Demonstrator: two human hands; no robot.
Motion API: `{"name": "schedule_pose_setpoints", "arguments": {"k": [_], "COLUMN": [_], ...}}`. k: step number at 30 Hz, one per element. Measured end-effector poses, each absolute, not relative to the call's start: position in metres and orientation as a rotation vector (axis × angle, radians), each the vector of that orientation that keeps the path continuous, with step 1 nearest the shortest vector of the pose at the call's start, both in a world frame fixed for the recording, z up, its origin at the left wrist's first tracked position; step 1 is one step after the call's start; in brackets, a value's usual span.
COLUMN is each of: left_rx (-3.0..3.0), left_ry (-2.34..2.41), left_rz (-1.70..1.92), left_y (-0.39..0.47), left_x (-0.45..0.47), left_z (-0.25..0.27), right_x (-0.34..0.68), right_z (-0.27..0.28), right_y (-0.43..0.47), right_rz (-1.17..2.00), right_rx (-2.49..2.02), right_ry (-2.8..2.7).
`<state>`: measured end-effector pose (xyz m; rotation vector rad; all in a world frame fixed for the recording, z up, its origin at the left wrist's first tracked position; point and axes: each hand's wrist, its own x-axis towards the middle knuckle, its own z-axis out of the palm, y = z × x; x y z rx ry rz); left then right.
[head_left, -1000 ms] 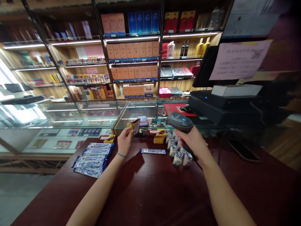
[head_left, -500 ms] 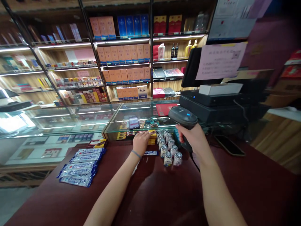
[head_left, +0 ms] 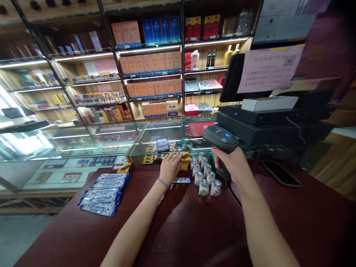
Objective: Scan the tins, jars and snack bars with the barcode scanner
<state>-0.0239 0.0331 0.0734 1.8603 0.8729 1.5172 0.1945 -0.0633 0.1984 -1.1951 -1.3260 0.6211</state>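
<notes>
My right hand is closed around the handle of a dark barcode scanner, whose head points left over the counter. A cable runs down from its handle. My left hand lies palm down with fingers stretched forward, beside a stack of yellow boxes; what is under the palm is hidden. Just below it lies a single blue-and-white packet. Between my hands stand several small clear jars with silvery lids, in two rows. Several blue-and-silver packets lie overlapped at the left.
A glass display case borders the dark red counter at the back. A phone lies at the right, near a monitor and a black machine. A yellow-and-brown box lies behind the left packets.
The whole view has shifted slightly, so things appear farther right. My left fingers look a little more spread; the scanner stays in my right hand.
</notes>
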Motion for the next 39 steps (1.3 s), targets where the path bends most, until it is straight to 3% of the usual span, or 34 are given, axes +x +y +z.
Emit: {"name": "schedule_pose_setpoints", "arguments": {"k": [8,14,19,31,39], "left_rx": [1.836,2.138,2.144,2.125,1.95], "left_ry": [1.341,2.006,2.271,2.282,2.119], "left_rz": [1.634,1.316,1.005,0.885,1.28], "left_y": [0.023,0.034,0.038,0.037,0.028], "left_x": [-0.137,-0.238,-0.271,-0.271,-0.261], "left_z": [0.074,0.05,0.031,0.018,0.038], "right_x": [0.151,0.099,0.069,0.057,0.061], "right_z": [0.185,0.158,0.117,0.076,0.081], "right_y": [-0.065,-0.063,-0.056,-0.044,-0.043], "right_rz": [0.824,0.742,0.67,0.7,0.697], "right_rx": [-1.181,-1.333,-1.32,-1.35,-1.312], "right_ry": [-1.285,-1.524,-1.647,-1.716,-1.721]}}
